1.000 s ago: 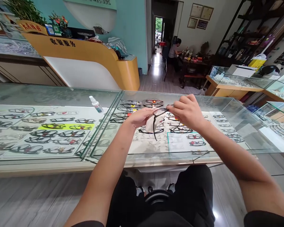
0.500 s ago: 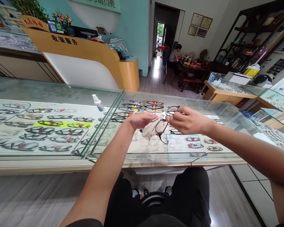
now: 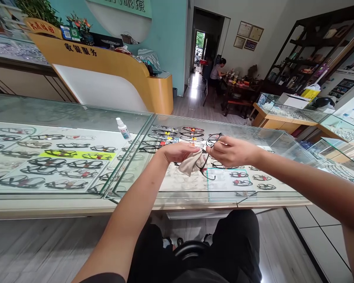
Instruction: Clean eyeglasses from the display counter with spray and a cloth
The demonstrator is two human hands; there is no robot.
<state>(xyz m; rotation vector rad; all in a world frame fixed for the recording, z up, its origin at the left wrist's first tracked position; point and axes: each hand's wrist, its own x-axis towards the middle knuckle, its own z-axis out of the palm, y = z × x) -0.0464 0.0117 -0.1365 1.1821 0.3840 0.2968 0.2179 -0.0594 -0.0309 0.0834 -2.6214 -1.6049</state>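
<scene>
Above the glass display case, my right hand (image 3: 231, 150) is closed on a pair of dark-framed eyeglasses (image 3: 206, 160), with one temple hanging down. My left hand (image 3: 181, 151) pinches a pale cleaning cloth (image 3: 191, 162) against the near lens of the glasses. That lens is now mostly covered by the cloth. The other lens shows beyond my right fingertips. A white spray bottle (image 3: 123, 129) stands on the glass top to the left of my hands.
Under the glass of the display case (image 3: 129, 114) lie several rows of eyeglasses (image 3: 85, 164). A cashier counter (image 3: 118, 67) stands ahead on the left. Farther back a person (image 3: 216, 72) sits at a cluttered table (image 3: 238, 84). More glass cases (image 3: 286, 114) stand at right.
The cloth has folded over the near lens, which was bare before. The hanging temple of the glasses has swung a little to the right. Both hands have stayed nearly in place.
</scene>
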